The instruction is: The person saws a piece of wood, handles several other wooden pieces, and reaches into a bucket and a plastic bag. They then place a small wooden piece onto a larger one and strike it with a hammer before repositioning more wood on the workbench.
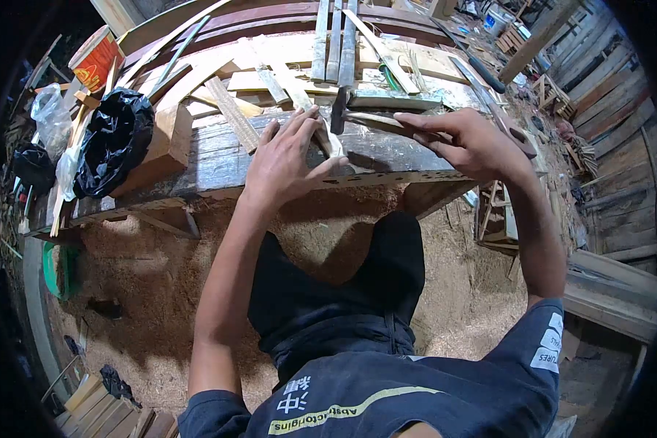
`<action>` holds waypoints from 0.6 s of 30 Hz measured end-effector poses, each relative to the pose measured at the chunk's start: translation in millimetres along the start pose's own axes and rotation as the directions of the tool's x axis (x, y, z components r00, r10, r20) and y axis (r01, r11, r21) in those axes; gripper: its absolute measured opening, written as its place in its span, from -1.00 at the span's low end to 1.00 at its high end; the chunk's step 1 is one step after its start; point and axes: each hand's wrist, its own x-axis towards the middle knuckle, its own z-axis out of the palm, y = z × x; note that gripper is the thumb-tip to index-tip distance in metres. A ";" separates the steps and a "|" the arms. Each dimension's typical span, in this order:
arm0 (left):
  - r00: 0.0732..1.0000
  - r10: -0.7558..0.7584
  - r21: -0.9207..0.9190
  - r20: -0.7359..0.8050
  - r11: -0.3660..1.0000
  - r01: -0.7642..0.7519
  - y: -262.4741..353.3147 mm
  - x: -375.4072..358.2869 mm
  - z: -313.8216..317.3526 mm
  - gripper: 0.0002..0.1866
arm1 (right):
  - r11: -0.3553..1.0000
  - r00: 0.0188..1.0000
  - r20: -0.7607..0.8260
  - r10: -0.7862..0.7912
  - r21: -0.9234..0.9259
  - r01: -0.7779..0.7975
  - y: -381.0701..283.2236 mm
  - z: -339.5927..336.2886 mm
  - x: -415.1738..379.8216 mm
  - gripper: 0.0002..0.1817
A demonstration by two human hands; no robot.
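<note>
My right hand (471,142) is closed around the wooden handle of a hammer (339,111), whose dark metal head is over the bench, beside the wood under my left hand. My left hand (285,157) presses on a pale wooden strip (331,144) at the front edge of the workbench (219,164), its fingers over the wood and its thumb pointing right. The strip's near end pokes out between thumb and forefinger. Part of it is hidden beneath my fingers. Left of that hand lies a flat grooved wooden piece (231,117).
Long wooden slats (334,44) and offcuts cover the bench's far side. A black plastic bag (115,142) sits at the left near a wooden block (169,146) and a red-orange bucket (95,62). A handsaw (489,87) lies at the right. Sawdust covers the floor (160,270).
</note>
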 end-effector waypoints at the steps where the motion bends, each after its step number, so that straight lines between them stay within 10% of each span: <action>1: 1.000 0.001 -0.001 0.001 1.000 -0.001 0.4 -0.1 0.6 -0.04 | 1.000 1.000 0.000 0.002 0.000 -0.002 0.1 2.2 -4.3 -0.52; 4: 1.000 -0.008 0.000 0.001 1.000 0.008 -0.2 0.8 -0.2 -0.02 | 0.999 0.998 -0.068 -0.008 0.046 0.012 -6.1 11.3 -16.7 -0.50; 6: 0.999 0.048 -0.024 0.020 0.999 -0.047 -3.7 0.5 -4.1 0.00 | 0.951 0.962 -0.003 0.274 0.150 -0.270 -20.6 22.9 -29.5 -0.46; 7: 0.999 0.051 -0.027 0.019 0.998 -0.050 -7.0 0.6 -3.3 0.00 | 0.982 0.983 -0.167 0.075 0.186 -0.043 -17.0 39.2 -35.5 -0.45; 18: 0.987 0.143 0.010 0.067 0.989 -0.144 -16.8 2.9 -9.4 -0.20 | 0.993 0.981 -0.169 0.095 0.087 -0.081 -27.3 39.9 -42.8 -0.41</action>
